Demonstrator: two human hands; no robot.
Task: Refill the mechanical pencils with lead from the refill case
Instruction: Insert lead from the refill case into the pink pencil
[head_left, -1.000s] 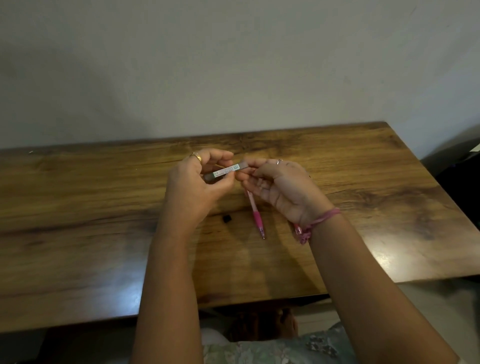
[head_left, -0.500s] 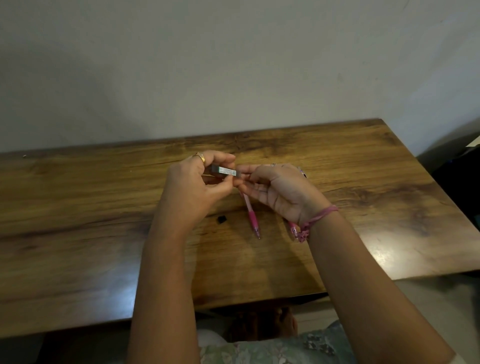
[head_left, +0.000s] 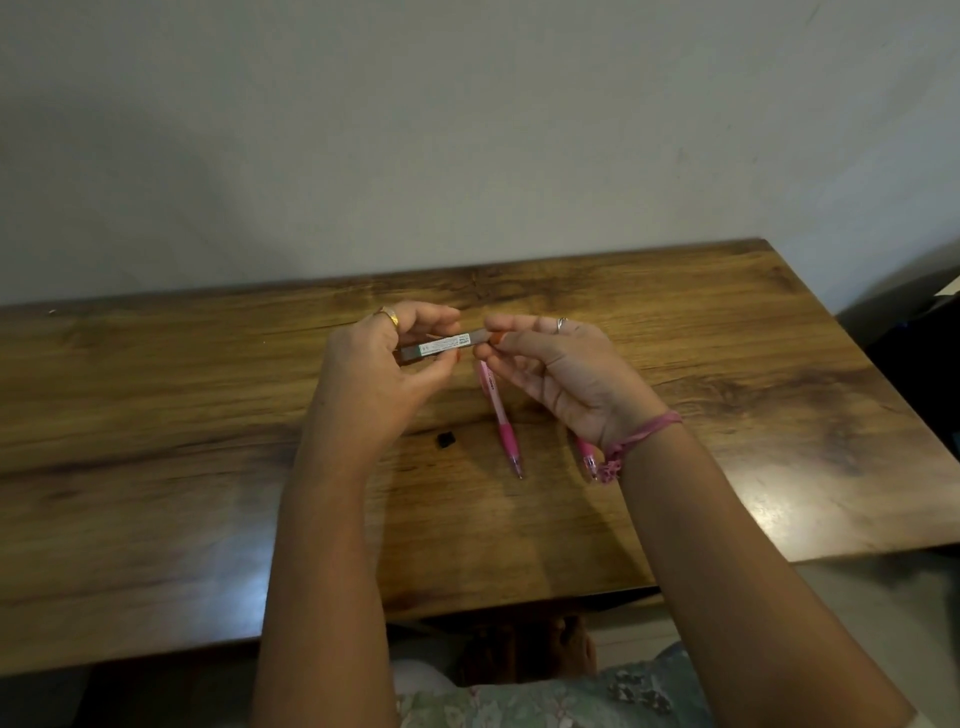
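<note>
Above the middle of the wooden table (head_left: 182, 415), both hands hold a slim grey lead refill case (head_left: 447, 345) with a white label. My left hand (head_left: 379, 379) grips its left part between thumb and fingers. My right hand (head_left: 561, 374) pinches its right end with thumb and fingertips. Under the hands a pink mechanical pencil (head_left: 500, 421) lies on the table, tip toward me. A second pink pencil (head_left: 587, 454) shows only its tip from under my right wrist. A small black piece (head_left: 447, 439) lies on the table, left of the pencils.
The table stands against a plain wall (head_left: 467, 130). Its right edge (head_left: 883, 374) borders a dark object on the floor. My lap in patterned cloth (head_left: 571, 696) is below the front edge.
The refill case turned in my hands, showing a short end half a second ago and its full labelled length now. Both hands stayed above the table's middle.
</note>
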